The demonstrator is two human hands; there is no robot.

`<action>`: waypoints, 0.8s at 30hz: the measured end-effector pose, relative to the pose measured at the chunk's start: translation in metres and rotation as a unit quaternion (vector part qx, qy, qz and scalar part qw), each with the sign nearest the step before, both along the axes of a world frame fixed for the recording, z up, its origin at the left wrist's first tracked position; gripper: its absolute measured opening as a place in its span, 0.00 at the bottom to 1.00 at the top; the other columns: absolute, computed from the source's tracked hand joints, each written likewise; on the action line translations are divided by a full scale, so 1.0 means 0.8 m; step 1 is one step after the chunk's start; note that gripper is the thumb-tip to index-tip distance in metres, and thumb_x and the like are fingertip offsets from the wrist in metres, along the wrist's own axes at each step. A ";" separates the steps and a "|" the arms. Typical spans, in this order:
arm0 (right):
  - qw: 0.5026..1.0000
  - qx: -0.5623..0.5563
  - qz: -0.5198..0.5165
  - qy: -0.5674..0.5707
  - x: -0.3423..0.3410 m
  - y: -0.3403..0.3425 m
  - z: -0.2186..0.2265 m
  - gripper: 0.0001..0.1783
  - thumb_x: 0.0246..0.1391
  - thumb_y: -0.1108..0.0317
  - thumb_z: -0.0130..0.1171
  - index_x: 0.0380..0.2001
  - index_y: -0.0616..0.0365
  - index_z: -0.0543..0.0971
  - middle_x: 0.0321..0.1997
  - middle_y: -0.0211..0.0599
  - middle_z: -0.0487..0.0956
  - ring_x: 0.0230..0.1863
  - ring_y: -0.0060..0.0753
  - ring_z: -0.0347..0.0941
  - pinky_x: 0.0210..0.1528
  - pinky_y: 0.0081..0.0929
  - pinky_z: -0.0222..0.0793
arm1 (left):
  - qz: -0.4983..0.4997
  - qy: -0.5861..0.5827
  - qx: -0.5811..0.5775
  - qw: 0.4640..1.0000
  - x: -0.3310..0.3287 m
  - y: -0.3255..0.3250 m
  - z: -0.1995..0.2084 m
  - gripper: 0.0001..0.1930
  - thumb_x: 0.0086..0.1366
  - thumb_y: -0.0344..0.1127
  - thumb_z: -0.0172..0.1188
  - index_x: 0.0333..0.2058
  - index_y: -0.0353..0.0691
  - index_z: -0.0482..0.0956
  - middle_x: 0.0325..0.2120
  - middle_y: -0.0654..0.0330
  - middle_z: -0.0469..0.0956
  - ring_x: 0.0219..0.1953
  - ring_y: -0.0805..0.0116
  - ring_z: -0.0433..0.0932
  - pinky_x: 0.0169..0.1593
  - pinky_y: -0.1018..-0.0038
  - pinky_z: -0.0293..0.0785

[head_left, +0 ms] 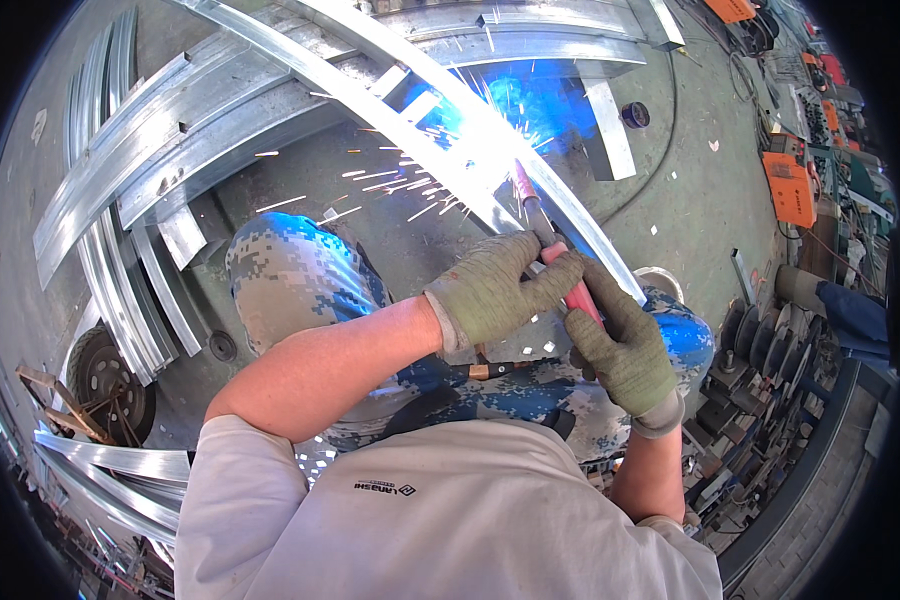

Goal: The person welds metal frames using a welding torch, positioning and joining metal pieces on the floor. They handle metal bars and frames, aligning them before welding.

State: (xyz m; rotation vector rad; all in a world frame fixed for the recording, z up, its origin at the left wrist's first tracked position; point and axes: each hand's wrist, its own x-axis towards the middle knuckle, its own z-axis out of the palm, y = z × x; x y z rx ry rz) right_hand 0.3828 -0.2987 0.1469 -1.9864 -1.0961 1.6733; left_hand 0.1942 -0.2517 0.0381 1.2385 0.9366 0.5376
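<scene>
My gloved right hand point(625, 345) is closed round the red handle of a welding torch point(539, 218). My gloved left hand point(492, 288) reaches across from the left, its fingers closed on the torch just ahead of the right. The torch points away from me, its reddish front end at a glaring white arc. Sparks spray left from there, and the glare hides the spot being welded. Two long shiny metal bars, a left bar point(370, 112) and a right bar point(588, 232), run from the far left toward my knees on either side of the torch.
More metal profiles point(150, 160) lie stacked at the left, near a wheel point(112, 385). A small dark round container point(635, 115) and a cable point(670, 130) are on the floor beyond. Orange machines point(790, 190), piled metal parts point(740, 400) and another person's blue-clothed limb point(855, 315) are at right.
</scene>
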 end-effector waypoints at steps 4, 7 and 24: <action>1.000 -0.022 -0.006 -0.011 -0.003 0.003 0.009 0.36 0.67 0.67 0.67 0.75 0.59 0.69 0.52 0.29 0.81 0.34 0.15 0.73 0.33 0.18 0.72 | -0.005 0.017 0.026 0.999 0.003 -0.001 -0.006 0.25 0.76 0.51 0.62 0.47 0.28 0.83 0.34 0.48 0.85 0.35 0.70 0.82 0.40 0.68 0.81; 1.000 -0.006 -0.002 -0.016 0.000 -0.003 0.004 0.36 0.67 0.67 0.68 0.75 0.60 0.68 0.52 0.29 0.81 0.34 0.14 0.73 0.33 0.18 0.72 | -0.001 0.001 0.005 1.000 0.006 -0.002 -0.007 0.25 0.76 0.51 0.63 0.46 0.27 0.83 0.33 0.48 0.85 0.34 0.69 0.83 0.39 0.67 0.81; 1.000 -0.012 -0.011 -0.011 0.003 -0.005 0.003 0.36 0.67 0.67 0.68 0.75 0.59 0.69 0.53 0.29 0.81 0.35 0.14 0.72 0.34 0.18 0.72 | -0.017 0.023 0.006 1.000 0.005 0.001 -0.001 0.27 0.76 0.54 0.62 0.48 0.27 0.82 0.40 0.42 0.83 0.36 0.59 0.85 0.40 0.63 0.82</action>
